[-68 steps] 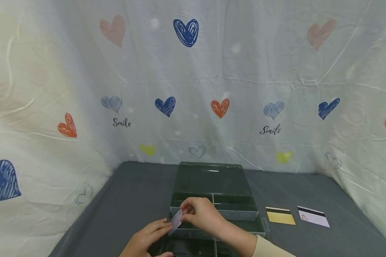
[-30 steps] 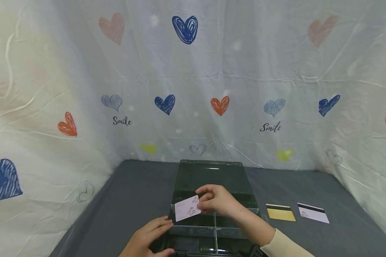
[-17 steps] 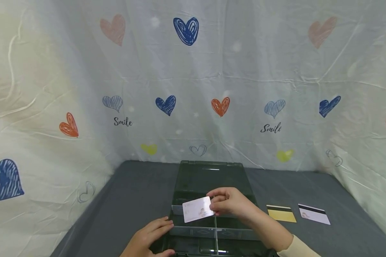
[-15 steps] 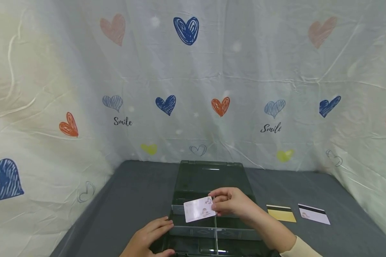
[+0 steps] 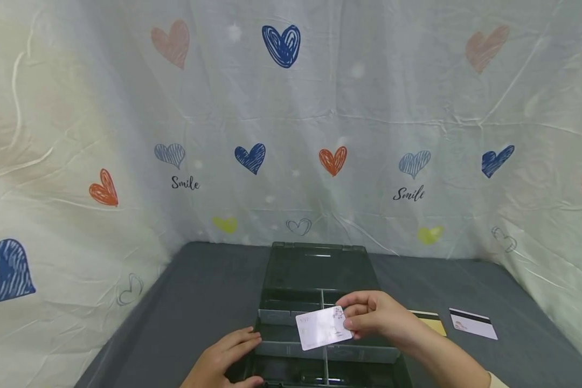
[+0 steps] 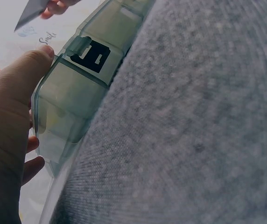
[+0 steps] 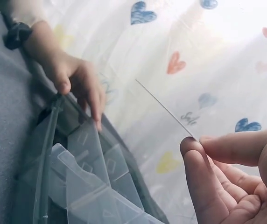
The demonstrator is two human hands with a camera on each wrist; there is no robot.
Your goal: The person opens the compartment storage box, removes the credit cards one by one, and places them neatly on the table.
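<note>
My right hand [image 5: 378,319] pinches a pale pinkish-white plastic card [image 5: 319,330] by its right end, above the box. Edge-on, the card [image 7: 164,107] is a thin line in the right wrist view, between thumb and finger. An open dark green translucent box [image 5: 320,267] has divided compartments, its lid laid back. At the box's near left corner my left hand [image 5: 225,355] holds the edge, thumb at the front and fingers along the left side. In the left wrist view the thumb of the left hand [image 6: 12,88] lies near the box's latch [image 6: 91,56].
Right of the box lie a yellow card [image 5: 434,324], partly covered by the right hand, and a pale card with a black stripe [image 5: 472,323]. A grey cloth [image 5: 208,291] covers the table. Behind hangs a white curtain [image 5: 368,108] printed with hearts.
My right hand has drawn the card away from the left hand and moved it right and slightly nearer, turning its face toward the head camera. The left hand stays at the box corner.
</note>
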